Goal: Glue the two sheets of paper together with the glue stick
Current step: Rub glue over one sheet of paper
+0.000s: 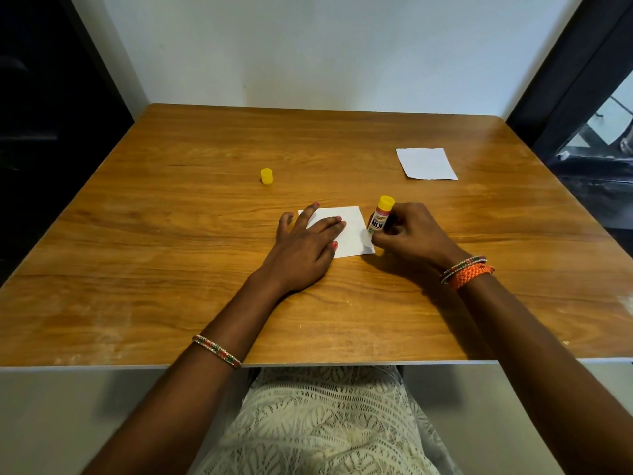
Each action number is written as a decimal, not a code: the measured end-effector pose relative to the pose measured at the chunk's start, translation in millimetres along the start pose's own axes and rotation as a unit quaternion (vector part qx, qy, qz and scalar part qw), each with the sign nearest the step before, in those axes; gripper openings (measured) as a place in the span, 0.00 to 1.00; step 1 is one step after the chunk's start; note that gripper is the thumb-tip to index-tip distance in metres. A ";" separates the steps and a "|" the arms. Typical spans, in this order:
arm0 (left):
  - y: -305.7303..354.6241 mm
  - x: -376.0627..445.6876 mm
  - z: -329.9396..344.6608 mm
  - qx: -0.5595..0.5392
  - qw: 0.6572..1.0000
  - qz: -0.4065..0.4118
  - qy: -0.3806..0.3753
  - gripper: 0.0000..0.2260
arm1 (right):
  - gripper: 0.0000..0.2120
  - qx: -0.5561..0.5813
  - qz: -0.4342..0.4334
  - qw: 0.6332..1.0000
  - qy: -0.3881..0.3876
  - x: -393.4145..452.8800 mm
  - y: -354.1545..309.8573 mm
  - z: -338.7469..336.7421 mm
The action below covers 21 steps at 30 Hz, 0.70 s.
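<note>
A small white paper sheet [352,231] lies near the middle of the wooden table [171,269]. My left hand [301,248] presses flat on its left part, fingers spread. My right hand [411,238] grips a glue stick [381,216] held upside down, its yellow base up and its tip touching the sheet's right edge. A second white sheet [426,163] lies flat at the far right of the table. The glue stick's yellow cap [267,176] stands alone at the far middle-left.
A white wall stands behind the table's far edge. Dark panels flank the table on both sides. The table's near edge [308,365] runs just above my lap.
</note>
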<state>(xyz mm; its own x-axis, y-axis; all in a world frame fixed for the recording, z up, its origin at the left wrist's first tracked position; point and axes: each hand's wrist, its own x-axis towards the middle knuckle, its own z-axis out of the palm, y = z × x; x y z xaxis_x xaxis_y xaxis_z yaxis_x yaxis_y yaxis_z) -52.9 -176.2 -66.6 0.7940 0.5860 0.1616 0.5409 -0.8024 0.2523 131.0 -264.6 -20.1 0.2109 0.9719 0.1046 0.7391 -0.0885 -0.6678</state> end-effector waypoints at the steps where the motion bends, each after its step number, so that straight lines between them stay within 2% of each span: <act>1: -0.1 0.2 0.3 0.001 1.000 0.000 -0.001 0.20 | 0.17 0.003 0.003 1.000 -0.002 0.0 -0.2 -0.2; 6: -1.8 -0.6 1.8 -0.005 1.000 0.010 0.013 0.20 | 0.13 0.035 0.070 0.996 -0.044 5.8 3.8 -5.4; 8: -2.9 -1.6 2.2 -0.004 1.000 0.014 0.026 0.21 | 0.03 0.140 0.093 0.986 -0.006 6.0 5.9 -5.2; 10: -2.1 -2.5 1.7 0.001 0.999 0.011 0.036 0.22 | 0.06 0.268 0.122 0.953 0.066 5.7 9.5 -4.1; 12: -0.8 -2.7 0.4 0.007 0.999 0.008 0.040 0.22 | 0.04 0.352 0.152 0.919 0.090 4.8 14.0 -0.3; 18: -0.3 -3.3 -0.5 0.016 0.999 0.006 0.044 0.21 | 0.07 0.214 0.124 0.962 0.114 8.1 16.1 4.2; 21: -0.1 -3.3 -0.8 0.016 0.999 0.005 0.043 0.21 | 0.09 0.154 0.110 0.978 0.091 15.0 15.2 -1.2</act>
<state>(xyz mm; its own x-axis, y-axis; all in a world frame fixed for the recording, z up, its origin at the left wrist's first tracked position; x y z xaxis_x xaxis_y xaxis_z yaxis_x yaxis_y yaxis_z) -55.8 -177.9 -66.4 0.7736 0.5838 0.2462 0.5421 -0.8111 0.2199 146.2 -251.7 -27.8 0.4738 0.8796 0.0435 0.4416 -0.1945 -0.8759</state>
